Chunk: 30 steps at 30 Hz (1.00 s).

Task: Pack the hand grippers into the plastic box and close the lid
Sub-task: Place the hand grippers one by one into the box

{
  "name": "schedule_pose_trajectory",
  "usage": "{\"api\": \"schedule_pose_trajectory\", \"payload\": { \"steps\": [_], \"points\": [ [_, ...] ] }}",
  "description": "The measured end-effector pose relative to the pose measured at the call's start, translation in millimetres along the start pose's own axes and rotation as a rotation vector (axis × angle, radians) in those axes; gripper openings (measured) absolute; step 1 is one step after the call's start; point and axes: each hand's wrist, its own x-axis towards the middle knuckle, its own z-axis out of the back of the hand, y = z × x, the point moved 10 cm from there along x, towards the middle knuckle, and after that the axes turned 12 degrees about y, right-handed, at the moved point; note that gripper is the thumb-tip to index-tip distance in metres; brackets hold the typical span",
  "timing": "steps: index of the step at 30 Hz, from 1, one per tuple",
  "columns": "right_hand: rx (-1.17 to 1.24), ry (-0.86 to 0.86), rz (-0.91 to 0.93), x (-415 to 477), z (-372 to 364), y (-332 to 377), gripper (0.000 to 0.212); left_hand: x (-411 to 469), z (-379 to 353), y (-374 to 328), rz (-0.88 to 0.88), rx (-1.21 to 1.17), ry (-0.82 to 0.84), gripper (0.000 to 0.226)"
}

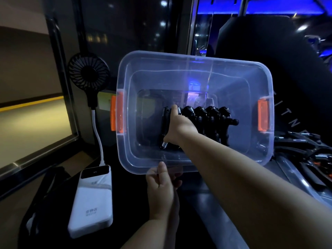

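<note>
1. The plastic box [251, 83] was clear and uncovered, its opening turned toward the camera. 1 orange latch [116, 114] sat on its left end wall and a second orange latch [262, 116] on its right end wall.

2. The left hand [162, 186] gripped the near rim of the box, with the thumb laid over the inner face of the rim and the fingers curled beneath it.

3. The right hand [179, 126] reached into the box, with its fingers closed around 1 black hand gripper [165, 121]. This unit lay against the box floor at the left end of a row.

4. The row of hand grippers [213, 119] stood packed side by side on the box floor, just right of the held unit (4 tops could be counted). A metal spring [165, 145] showed below the right hand.

5. Further loose hand grippers [309, 155] lay outside the box on the surface to the right.

6. A black fan [88, 71] stood left of the box. A white cable [98, 137] ran down from it to a white power bank [92, 200] lying flat beside the left forearm.
</note>
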Motion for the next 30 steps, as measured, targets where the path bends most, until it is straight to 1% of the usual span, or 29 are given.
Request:
{"api": "schedule_pose_trajectory", "payload": {
  "steps": [6,11,16,19,24,27,30],
  "points": [
    [-0.031,0.008,-0.018,6,-4,-7,0.114,0,-1,0,0.005,0.030,0.001,0.019],
    [-0.064,-0.027,-0.041,4,-3,-11,0.116,0,-1,-1,0.007,0.046,0.007,0.017],
    [-0.108,-0.064,-0.050,3,-4,-14,0.116,0,-1,-3,-0.002,0.069,0.009,0.021],
    [-0.076,-0.057,-0.050,2,-4,-16,0.123,0,0,-4,0.001,0.067,0.004,0.016],
    [-0.026,-0.027,-0.029,-4,-1,-18,0.132,-3,-2,-5,-0.007,0.060,0.000,0.015],
    [-0.005,-0.047,-0.009,-12,3,-21,0.128,-2,0,-4,0.004,0.077,-0.011,0.015],
    [0.033,-0.123,0.032,-23,11,-27,0.117,-2,1,-4,0.002,0.104,-0.021,0.017]
  ]
}}
